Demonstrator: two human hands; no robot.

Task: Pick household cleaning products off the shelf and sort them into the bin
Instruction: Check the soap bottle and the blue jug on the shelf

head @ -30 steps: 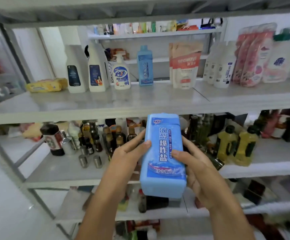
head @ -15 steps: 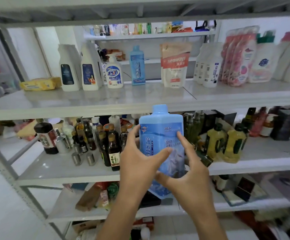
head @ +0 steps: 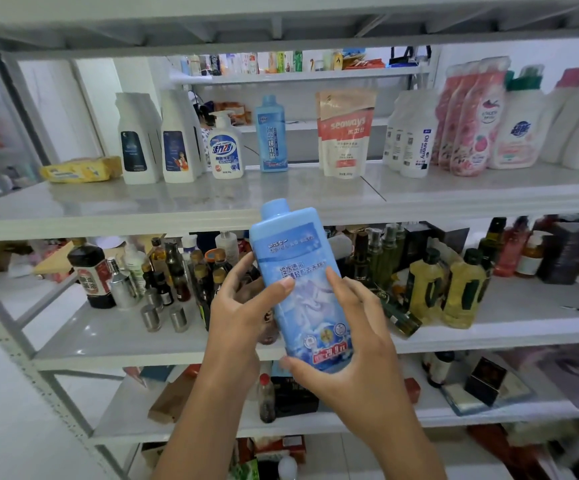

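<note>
I hold a light blue bottle (head: 298, 282) upright in front of the shelf, cap up and tilted slightly left. My left hand (head: 243, 313) grips its left side, thumb across the label. My right hand (head: 346, 341) holds its lower right side and bottom, thumb under the base, fingers up the label. A second, matching blue bottle (head: 270, 135) stands on the upper shelf (head: 191, 202). No bin is in view.
The upper shelf also carries white bottles (head: 139, 140), a pump soap bottle (head: 225, 148), refill pouches (head: 345, 133), pink pouches (head: 468, 119) and a yellow pack (head: 80, 169). The middle shelf (head: 108, 337) is crowded with dark sauce bottles (head: 90, 275) and yellow oil bottles (head: 454, 289).
The bottle has been turned in my hands: a second ago its bottom end was nearest me, now it stands cap up showing another face. Both hands shifted their hold.
</note>
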